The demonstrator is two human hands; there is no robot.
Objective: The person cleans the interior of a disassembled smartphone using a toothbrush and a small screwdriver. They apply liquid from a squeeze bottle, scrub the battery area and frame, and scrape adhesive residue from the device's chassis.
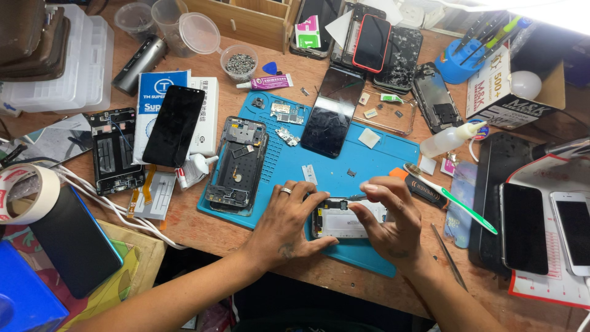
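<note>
Head camera is looking straight down at a crowded repair tabletop (203, 227), where a person's two bare hands are working on an opened phone (342, 219). That phone is lying flat at the near edge of a blue work mat (319, 160), its white inner frame facing up, probably so the soft mat is keeping it from sliding.

The left hand (287, 224), wearing a ring, is pressing down on the phone's left end, fingers spread over its corner, seemingly pinning it steady. The right hand (388, 216) is arching over the phone's right end, with thumb and forefinger pinched around a thin dark tool (355, 197) whose tip is meeting the phone's upper edge. So the left grip is clenched on the phone itself, and the right grip is closed on the tool; the phone is sitting between and under both palms.

On the mat, to the left of the phone, a stripped phone frame (236, 165) is resting. Beyond the phone, farther up the mat, a dark glass screen panel (332, 110) is lying. Just right of the phone, a green-handled toothbrush (452, 198) is crossing the mat's edge, and a small squeeze bottle (447, 139) is lying above it.
</note>
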